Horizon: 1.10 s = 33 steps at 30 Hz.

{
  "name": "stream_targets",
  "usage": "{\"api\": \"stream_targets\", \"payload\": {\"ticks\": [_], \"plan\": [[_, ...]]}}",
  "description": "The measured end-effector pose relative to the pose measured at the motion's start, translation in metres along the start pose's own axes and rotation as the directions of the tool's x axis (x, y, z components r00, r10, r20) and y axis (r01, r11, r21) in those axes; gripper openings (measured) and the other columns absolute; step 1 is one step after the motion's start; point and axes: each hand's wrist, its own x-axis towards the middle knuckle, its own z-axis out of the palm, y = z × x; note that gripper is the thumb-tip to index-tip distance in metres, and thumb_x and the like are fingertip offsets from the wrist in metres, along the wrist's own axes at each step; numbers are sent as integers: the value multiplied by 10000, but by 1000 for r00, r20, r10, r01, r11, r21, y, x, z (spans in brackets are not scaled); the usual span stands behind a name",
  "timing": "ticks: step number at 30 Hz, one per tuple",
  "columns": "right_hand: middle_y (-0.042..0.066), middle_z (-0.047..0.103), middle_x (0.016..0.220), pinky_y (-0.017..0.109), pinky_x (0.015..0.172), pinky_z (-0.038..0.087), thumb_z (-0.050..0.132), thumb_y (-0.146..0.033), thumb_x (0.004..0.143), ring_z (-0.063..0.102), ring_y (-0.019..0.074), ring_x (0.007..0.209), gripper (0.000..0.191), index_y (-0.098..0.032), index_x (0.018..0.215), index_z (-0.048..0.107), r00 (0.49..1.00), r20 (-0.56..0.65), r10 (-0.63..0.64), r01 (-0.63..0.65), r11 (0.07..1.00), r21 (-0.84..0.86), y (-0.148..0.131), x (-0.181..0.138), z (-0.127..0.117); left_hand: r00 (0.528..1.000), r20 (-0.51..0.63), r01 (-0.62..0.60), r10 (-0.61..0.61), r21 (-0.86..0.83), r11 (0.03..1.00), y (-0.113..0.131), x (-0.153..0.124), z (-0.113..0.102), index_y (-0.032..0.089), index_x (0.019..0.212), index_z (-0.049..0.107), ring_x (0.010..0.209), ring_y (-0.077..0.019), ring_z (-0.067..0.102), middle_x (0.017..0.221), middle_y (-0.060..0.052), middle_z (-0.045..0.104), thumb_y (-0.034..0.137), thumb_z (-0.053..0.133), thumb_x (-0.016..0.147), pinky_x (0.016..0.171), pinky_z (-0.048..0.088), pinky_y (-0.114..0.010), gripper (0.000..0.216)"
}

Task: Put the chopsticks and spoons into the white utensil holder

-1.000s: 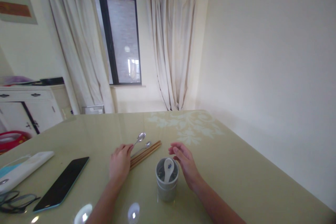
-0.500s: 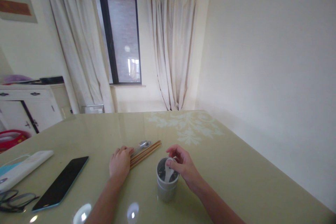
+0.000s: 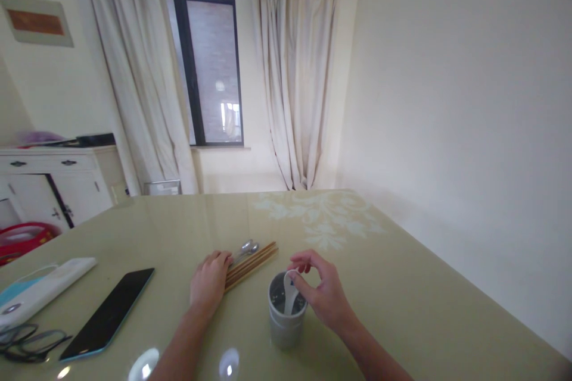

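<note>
My right hand pinches the upper end of a white soup spoon between thumb and fingers. The spoon's other end is down inside a grey cylindrical holder standing upright on the table, with small holes visible in its floor. To the left, my left hand lies on the table with its fingers curled over the near ends of two metal spoons and several wooden chopsticks. The spoon bowls and chopstick tips point away to the right. My palm hides the handle ends.
On the left of the glossy green table lie a black-screened phone, a white power strip and a pair of glasses. A white cabinet and a red basin stand beyond; a wall is on the right.
The metal spoon bowls have spread so two now show side by side. My right hand keeps its pinch on the soup spoon, hardly moved. The whole view has shifted slightly.
</note>
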Motion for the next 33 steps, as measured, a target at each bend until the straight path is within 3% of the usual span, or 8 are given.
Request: {"api": "stream_targets", "payload": {"ticks": [4, 8, 14, 18, 22, 27, 30, 33], "plan": [[53, 771, 949, 340, 784, 580, 772, -379, 922, 708, 214, 833, 234, -230, 1093, 717, 970, -231, 77, -40, 986, 159, 7, 4, -3, 996, -86, -37, 38, 18, 999, 0, 0, -3, 219, 1119, 787, 1096, -252, 727, 1145, -93, 784, 260, 458, 1088, 973, 527, -362, 334], [53, 751, 941, 352, 773, 596, 827, -446, 827, 724, 235, 863, 368, -221, 1088, 698, 857, -447, 256, -132, 948, 289, 21, 16, -15, 980, -176, -97, 95, -3, 995, 4, -3, -8, 224, 1094, 789, 1078, -279, 720, 1118, -95, 787, 263, 479, 1064, 969, 530, -391, 313], [49, 753, 907, 370, 761, 623, 844, -415, 686, 742, 264, 886, 377, -221, 984, 716, 749, -370, 549, -337, 797, 501, 52, 17, -13, 957, -243, -255, 157, -453, 854, 36, -13, -6, 271, 1191, 765, 1071, -256, 728, 1115, -62, 803, 371, 488, 1041, 1005, 545, -407, 331], [46, 748, 904, 362, 746, 631, 840, -395, 676, 742, 266, 889, 362, -217, 970, 727, 759, -287, 584, -403, 768, 498, 66, 11, 3, 983, -138, -185, 123, -742, 645, 67, -23, -8, 250, 1326, 712, 967, -239, 752, 1157, -70, 816, 478, 521, 1016, 910, 585, -375, 430], [56, 736, 909, 383, 736, 642, 809, -409, 732, 738, 275, 883, 341, -220, 1000, 718, 820, -252, 514, -391, 824, 410, 71, 7, 14, 991, -32, -95, 128, -850, 518, 83, -31, -14, 209, 1128, 797, 873, -251, 742, 997, -85, 823, 568, 578, 969, 809, 583, -347, 449], [84, 745, 938, 435, 769, 654, 780, -464, 793, 733, 303, 905, 315, -225, 987, 715, 864, -249, 438, -363, 884, 296, 72, 5, 18, 989, 63, 10, 133, -929, 371, 85, -29, -8, 182, 953, 809, 763, -235, 728, 854, -76, 801, 657, 728, 842, 703, 575, -322, 494], [96, 752, 961, 448, 808, 649, 780, -504, 815, 729, 313, 939, 333, -224, 984, 720, 882, -226, 413, -349, 896, 275, 69, 5, 21, 981, 136, 91, 138, -952, 292, 83, -23, -3, 175, 900, 808, 792, -252, 760, 866, -87, 818, 674, 813, 744, 742, 616, -349, 523], [98, 747, 996, 459, 873, 637, 802, -541, 797, 720, 316, 995, 380, -221, 985, 720, 887, -196, 418, -350, 886, 306, 63, 5, 23, 988, 154, 144, 28, -962, 232, 71, -15, -2, 173, 891, 812, 836, -269, 785, 894, -86, 836, 678, 855, 670, 815, 649, -386, 553]]}}
